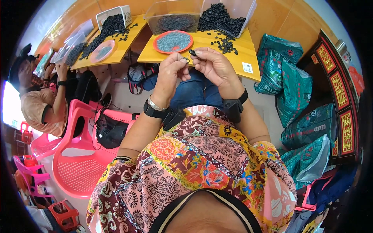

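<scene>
My right hand (214,66) pinches a small black oval piece (192,52) between thumb and fingertips, above the near edge of the yellow table (243,50). Close beside it, my left hand (169,77) is closed, thumb against forefinger, on something tiny and dark that I cannot make out. The fingertips of both hands nearly meet. Just beyond them stands a red round plate (155,43) heaped with small grey metal-looking bits (173,40). Loose black oval pieces (227,46) lie scattered on the tabletop to the right of the plate.
Behind the plate stands a clear plastic box (149,24) of black pieces; a tipped bin (246,23) spills more. At left, a person (42,105) works at another table (114,58). Pink chairs (79,171) stand left, green sacks (295,89) right.
</scene>
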Available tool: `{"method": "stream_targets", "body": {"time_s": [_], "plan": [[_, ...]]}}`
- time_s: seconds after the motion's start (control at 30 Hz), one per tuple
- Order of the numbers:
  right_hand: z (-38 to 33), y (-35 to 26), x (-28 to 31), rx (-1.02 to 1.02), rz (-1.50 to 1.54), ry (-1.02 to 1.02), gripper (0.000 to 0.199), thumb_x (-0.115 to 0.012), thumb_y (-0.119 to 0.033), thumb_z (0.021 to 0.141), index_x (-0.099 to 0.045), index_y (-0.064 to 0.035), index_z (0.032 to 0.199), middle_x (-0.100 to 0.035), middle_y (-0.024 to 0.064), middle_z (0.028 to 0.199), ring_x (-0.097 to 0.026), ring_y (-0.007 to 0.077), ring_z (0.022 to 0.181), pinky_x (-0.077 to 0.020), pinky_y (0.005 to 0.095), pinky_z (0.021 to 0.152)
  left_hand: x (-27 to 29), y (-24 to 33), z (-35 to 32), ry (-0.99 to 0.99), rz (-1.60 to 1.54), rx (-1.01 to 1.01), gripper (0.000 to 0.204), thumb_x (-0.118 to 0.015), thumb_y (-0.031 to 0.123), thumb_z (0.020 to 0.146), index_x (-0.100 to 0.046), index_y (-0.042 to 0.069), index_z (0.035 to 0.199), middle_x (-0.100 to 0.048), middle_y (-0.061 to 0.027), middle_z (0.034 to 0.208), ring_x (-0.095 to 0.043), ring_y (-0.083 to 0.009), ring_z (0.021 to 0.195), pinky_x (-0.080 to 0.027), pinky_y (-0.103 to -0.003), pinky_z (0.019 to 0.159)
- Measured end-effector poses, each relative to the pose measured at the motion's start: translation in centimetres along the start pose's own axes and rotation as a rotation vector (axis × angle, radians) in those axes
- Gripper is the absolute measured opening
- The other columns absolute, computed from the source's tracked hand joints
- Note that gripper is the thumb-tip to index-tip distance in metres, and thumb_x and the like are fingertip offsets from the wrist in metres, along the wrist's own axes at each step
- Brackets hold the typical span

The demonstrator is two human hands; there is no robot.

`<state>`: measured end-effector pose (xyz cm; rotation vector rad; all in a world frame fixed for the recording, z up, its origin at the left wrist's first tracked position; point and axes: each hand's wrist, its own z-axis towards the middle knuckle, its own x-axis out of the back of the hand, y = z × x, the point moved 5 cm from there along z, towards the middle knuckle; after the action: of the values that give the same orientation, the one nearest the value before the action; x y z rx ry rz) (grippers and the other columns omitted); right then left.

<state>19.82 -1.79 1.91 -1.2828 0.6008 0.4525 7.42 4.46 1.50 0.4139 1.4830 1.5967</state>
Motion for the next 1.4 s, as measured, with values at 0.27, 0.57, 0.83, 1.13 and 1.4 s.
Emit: {"method": "stream_targets", "body": {"time_s": [0.27,0.57,0.83,1.13,1.4], "plan": [[0.5,0.0,0.4,0.022,0.02,-0.009,0.01,-0.055,-0.003,0.086,-0.058,0.0013,0.094,-0.064,0.009,0.085,-0.063,0.0147,0.074,-0.0528,0.0257,0.066,-0.4,0.2,0.1,-0.038,0.042,0.025,0.015,-0.048,0.017,0.088,-0.049,0.007,0.076,-0.053,-0.0022,0.065,-0.054,-0.0119,0.056,-0.042,-0.023,0.053],[-0.8,-1.2,-0.9,0.221,-0.516,0.193,0.012,-0.064,-0.009,0.083,-0.06,-0.0047,0.092,-0.064,0.0028,0.082,-0.061,0.0079,0.072,-0.0493,0.0199,0.063,-0.5,-0.5,0.2,-0.009,0.13,-0.025,0.016,-0.049,0.017,0.088,-0.049,0.008,0.074,-0.052,-0.0012,0.064,-0.052,-0.0097,0.055,-0.04,-0.021,0.052],[-0.9,-1.0,-0.6,0.235,-0.557,0.217,0.013,-0.065,-0.01,0.082,-0.06,-0.0049,0.093,-0.063,0.0014,0.081,-0.06,0.0063,0.072,-0.0475,0.0179,0.063,-0.3,-0.6,0.2,0.042,0.151,-0.017,0.015,-0.05,0.015,0.086,-0.051,0.004,0.075,-0.049,-0.0009,0.062,-0.048,-0.0088,0.052,-0.038,-0.02,0.05],[-1.1,-1.3,-1.2,0.306,-0.58,0.185,0.013,-0.064,-0.008,0.082,-0.062,-0.0036,0.094,-0.063,0.0013,0.081,-0.059,0.0071,0.073,-0.0467,0.0195,0.064,-0.1,-0.7,0.2,0.048,0.206,-0.013,0.015,-0.048,0.017,0.087,-0.05,0.008,0.074,-0.051,-0.0001,0.062,-0.049,-0.0085,0.054,-0.037,-0.02,0.051],[-1.0,-1.3,-1.1,0.286,-0.601,0.206,0.014,-0.064,-0.009,0.082,-0.062,-0.0034,0.094,-0.063,0.0011,0.08,-0.059,0.0066,0.072,-0.0466,0.0193,0.064,0.1,-0.4,0.2,0.093,0.231,-0.078,0.016,-0.051,0.014,0.083,-0.052,0.002,0.072,-0.05,-0.0019,0.058,-0.047,-0.0094,0.049,-0.038,-0.023,0.047]]}}
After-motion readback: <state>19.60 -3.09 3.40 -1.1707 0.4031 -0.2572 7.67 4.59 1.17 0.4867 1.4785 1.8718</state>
